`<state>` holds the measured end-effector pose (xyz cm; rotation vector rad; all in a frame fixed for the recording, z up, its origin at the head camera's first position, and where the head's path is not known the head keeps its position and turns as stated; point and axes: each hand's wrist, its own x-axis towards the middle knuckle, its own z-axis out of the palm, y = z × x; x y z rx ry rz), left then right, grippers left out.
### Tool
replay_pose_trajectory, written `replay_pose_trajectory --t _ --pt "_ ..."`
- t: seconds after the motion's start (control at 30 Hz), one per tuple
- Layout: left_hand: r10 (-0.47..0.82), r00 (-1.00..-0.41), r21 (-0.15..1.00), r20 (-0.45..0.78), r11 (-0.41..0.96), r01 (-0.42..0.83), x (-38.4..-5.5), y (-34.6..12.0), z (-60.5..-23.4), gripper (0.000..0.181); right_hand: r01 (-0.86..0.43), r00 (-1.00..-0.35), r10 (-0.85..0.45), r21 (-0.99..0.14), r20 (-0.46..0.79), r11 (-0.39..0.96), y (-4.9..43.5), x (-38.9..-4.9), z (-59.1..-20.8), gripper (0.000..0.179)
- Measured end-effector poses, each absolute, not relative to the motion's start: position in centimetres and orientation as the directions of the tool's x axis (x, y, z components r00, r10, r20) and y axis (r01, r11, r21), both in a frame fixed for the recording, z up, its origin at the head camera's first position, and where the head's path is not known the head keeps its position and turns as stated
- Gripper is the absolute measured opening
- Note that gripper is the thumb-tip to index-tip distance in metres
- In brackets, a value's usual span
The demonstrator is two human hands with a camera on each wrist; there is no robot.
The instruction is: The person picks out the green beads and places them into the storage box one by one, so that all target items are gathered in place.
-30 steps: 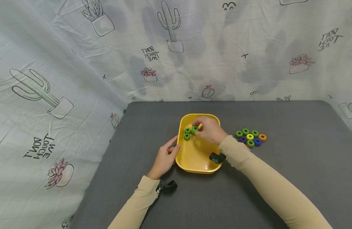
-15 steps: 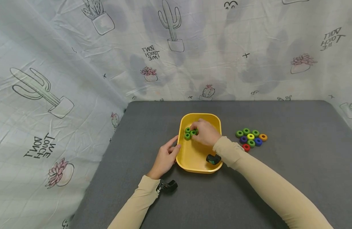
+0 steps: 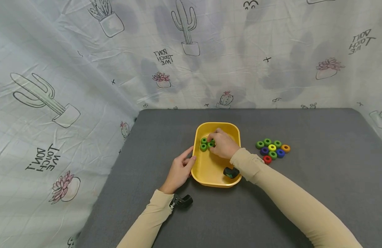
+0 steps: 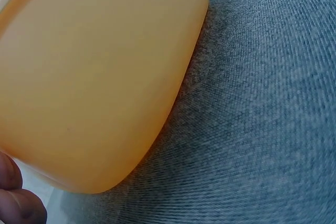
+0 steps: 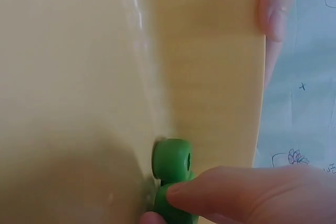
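Note:
A yellow plastic tray (image 3: 215,172) sits on the table, and several green beads (image 3: 203,147) with holes lie at its left side. My right hand (image 3: 223,144) reaches into the tray and pinches a green bead (image 5: 176,211) between thumb and finger. That bead touches another green bead (image 5: 170,159) by the tray wall in the right wrist view. My left hand (image 3: 178,170) holds the tray's left rim, thumb over the edge and fingers outside. Part of the bead group is hidden behind my right fingers.
Right of the tray, loose beads lie in a cluster on the grey table (image 3: 318,179): several green, a yellow bead (image 3: 272,147), an orange bead (image 3: 285,148), a red bead (image 3: 267,159) and blue and purple ones. A cactus-print cloth (image 3: 209,69) hangs behind the table.
My right hand has moved slightly left and lower in the tray, bringing its green bead down beside the others. The red bead is uncovered from behind the sleeve. My left hand stays put.

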<state>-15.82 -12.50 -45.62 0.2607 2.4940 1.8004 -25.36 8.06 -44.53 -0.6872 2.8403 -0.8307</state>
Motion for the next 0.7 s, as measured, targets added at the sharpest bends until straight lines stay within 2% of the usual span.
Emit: replay_pose_trajectory --t 0.47,0.7 --pt "0.187 -0.981 0.951 0.051 0.292 0.105 -15.8 -12.5 -45.2 0.048 -0.394 -0.889 -0.457 -0.542 0.021 0.742 8.1 -25.3 -44.8 0.034" --pt "0.170 -0.984 0.941 0.050 0.323 0.104 -16.7 -13.0 -47.5 0.048 -0.397 -0.890 -0.455 -0.535 0.026 0.746 8.0 -25.4 -44.9 0.035"
